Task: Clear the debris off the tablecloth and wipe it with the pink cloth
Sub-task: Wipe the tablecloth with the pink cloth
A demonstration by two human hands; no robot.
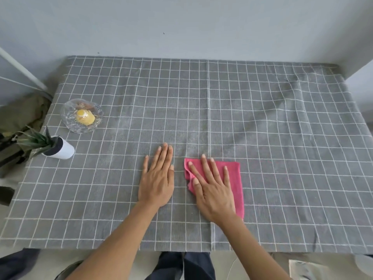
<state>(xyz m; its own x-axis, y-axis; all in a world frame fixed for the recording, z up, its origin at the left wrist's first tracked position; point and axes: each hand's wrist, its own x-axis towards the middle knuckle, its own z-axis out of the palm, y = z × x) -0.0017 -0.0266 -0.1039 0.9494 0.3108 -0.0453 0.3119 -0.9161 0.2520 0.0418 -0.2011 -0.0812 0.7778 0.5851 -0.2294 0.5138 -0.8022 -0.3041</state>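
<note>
A: How is the pink cloth (pixel 232 178) held?

B: Not pinched at all. The right hand (pixel 214 190) lies flat on it, fingers spread, palm pressing it onto the tablecloth (pixel 262 122). Nothing is closed around it.

A: And the other hand?

B: The left hand (pixel 157 180) rests just beside the pink cloth, on the side nearer the glass dish (pixel 66 116), also flat, fingers together, holding nothing. It seems to pin the fabric down.

A: Where does the pink cloth sit?

B: Near the table's front edge, about the middle of its width, folded into a rough rectangle. The glass dish, with a yellow lump and some scraps in it, stands well away from the cloth, and a small potted plant (pixel 50 144) lies tipped over between the two, close to the dish.

A: So the wiping step, then. Advice?

B: I'd judge so. Keep even palm pressure, move in straight overlapping passes, and hold the fabric taut with the free hand, since ripples show far beyond the pink cloth, on the side away from the dish.
</note>
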